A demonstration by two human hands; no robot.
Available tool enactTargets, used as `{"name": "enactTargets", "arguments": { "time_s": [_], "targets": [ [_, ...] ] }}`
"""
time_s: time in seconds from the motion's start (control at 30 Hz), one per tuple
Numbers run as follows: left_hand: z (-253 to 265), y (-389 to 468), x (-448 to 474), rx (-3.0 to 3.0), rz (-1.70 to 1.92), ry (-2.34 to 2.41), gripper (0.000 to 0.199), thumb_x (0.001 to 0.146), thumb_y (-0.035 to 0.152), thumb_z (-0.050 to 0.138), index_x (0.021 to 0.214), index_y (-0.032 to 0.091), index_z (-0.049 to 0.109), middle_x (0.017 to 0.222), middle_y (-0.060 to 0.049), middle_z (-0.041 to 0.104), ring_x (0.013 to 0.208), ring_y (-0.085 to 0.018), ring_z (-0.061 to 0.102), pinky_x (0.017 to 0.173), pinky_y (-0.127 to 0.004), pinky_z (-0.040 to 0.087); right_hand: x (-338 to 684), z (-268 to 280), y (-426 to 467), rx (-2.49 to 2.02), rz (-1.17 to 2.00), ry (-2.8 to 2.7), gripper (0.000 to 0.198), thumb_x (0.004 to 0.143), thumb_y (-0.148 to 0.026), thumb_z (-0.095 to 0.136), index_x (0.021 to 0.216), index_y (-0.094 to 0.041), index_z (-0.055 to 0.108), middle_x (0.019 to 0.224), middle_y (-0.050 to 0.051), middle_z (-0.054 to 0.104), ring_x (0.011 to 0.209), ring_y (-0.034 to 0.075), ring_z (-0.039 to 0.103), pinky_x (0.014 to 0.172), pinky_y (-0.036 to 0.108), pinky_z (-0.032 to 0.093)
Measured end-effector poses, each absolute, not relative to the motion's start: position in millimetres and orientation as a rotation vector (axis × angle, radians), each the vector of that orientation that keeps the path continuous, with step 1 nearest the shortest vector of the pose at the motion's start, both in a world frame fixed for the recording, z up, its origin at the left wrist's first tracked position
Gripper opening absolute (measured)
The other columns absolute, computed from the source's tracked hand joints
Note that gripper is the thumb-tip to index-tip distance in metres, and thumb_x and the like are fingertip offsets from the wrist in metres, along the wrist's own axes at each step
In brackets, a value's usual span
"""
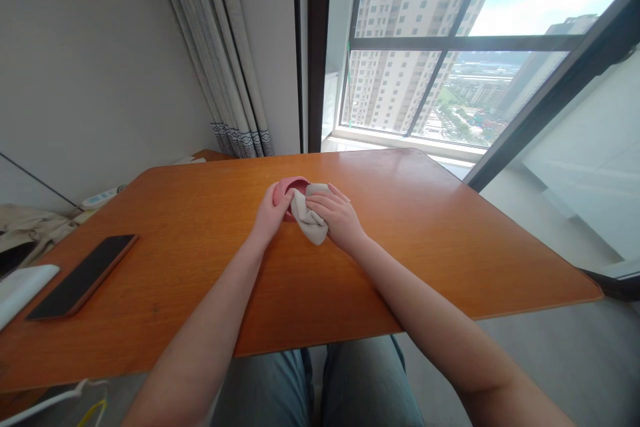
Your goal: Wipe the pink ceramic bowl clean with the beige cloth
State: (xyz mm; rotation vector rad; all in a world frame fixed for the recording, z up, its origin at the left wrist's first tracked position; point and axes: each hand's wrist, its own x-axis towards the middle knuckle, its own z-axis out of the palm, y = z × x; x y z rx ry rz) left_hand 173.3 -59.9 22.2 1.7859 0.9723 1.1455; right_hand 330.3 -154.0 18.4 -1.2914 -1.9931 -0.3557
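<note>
The right hand (336, 215) holds the cloth (311, 221). The left hand (271, 212) holds the pink bowl (290, 183) by its side, over the tabletop (425, 227). To rub well, keep the bowl still and press the cloth flat, soft and slow.
</note>
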Motion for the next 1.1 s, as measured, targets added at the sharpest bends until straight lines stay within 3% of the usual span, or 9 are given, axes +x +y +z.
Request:
{"name": "enactTargets", "arguments": {
  "time_s": [0.2,0.3,0.37,0.5,0.6,0.7,0.9,1.1],
  "targets": [
    [24,-58,172,1.872,1.165,0.982,0.048,0.078,0.045,0.060,0.116,0.017,0.054,0.120,-0.010,0.060,0.113,-0.024,0.055,0.100,-0.037,0.041,326,12,-151,-1.412,-0.244,-2.199,0.014,0.088,-0.015,0.050,0.091,-0.022,0.061,0.097,0.000,0.067,0.101,0.017,0.056,0.115,0.052,0.009],
    [26,-60,172,1.859,1.109,0.924,0.050,0.076,0.045,0.062,0.117,0.017,0.054,0.120,-0.010,0.060,0.112,-0.024,0.056,0.099,-0.037,0.042,329,10,-146,-1.495,-0.334,-2.198,0.012,0.091,-0.019,0.049,0.090,-0.021,0.061,0.096,0.003,0.064,0.099,0.019,0.053,0.107,0.045,0.027],
    [23,-63,176,1.844,1.105,0.903,0.054,0.076,0.046,0.063,0.121,0.017,0.051,0.126,-0.011,0.056,0.119,-0.025,0.052,0.103,-0.038,0.040,332,9,-144,-1.513,-0.390,-2.212,0.014,0.092,-0.020,0.049,0.087,-0.019,0.062,0.091,0.005,0.063,0.095,0.019,0.051,0.093,0.037,0.038],
    [7,-72,191,1.704,1.223,0.898,0.075,0.077,0.046,0.063,0.140,0.022,0.029,0.146,-0.012,0.037,0.134,-0.023,0.038,0.111,-0.038,0.031,331,8,-144,-1.540,-0.465,-2.132,0.018,0.094,-0.020,0.045,0.090,-0.019,0.063,0.090,0.006,0.061,0.090,0.020,0.049,0.077,0.032,0.039],
    [-2,-73,198,1.614,1.249,0.906,0.070,0.084,0.047,0.054,0.143,0.025,0.022,0.150,-0.009,0.032,0.137,-0.020,0.034,0.112,-0.036,0.029,330,7,-145,-1.519,-0.441,-2.109,0.019,0.095,-0.020,0.044,0.091,-0.018,0.063,0.091,0.006,0.060,0.088,0.019,0.048,0.077,0.031,0.038],
    [3,-67,190,1.681,1.223,0.938,0.058,0.088,0.042,0.047,0.140,0.023,0.031,0.150,-0.008,0.033,0.139,-0.019,0.031,0.115,-0.035,0.025,332,7,-143,-1.456,-0.424,-2.208,0.018,0.094,-0.019,0.045,0.088,-0.018,0.063,0.091,0.005,0.061,0.088,0.018,0.049,0.079,0.030,0.038],
    [22,-65,175,2.000,1.087,0.825,0.061,0.080,0.034,0.059,0.137,0.022,0.040,0.145,-0.009,0.042,0.135,-0.023,0.038,0.114,-0.040,0.026,337,4,-140,-1.510,-0.464,-2.256,0.017,0.094,-0.023,0.048,0.084,-0.021,0.063,0.087,0.003,0.061,0.089,0.019,0.050,0.086,0.033,0.037],
    [-4,-86,207,1.358,1.224,0.902,0.055,0.082,0.038,0.054,0.129,0.020,0.033,0.125,-0.012,0.056,0.113,-0.020,0.057,0.096,-0.037,0.046,332,0,-143,-1.534,-0.363,-2.107,0.017,0.093,-0.023,0.048,0.090,-0.019,0.064,0.088,0.005,0.061,0.090,0.019,0.049,0.082,0.032,0.038]
  ]
}}
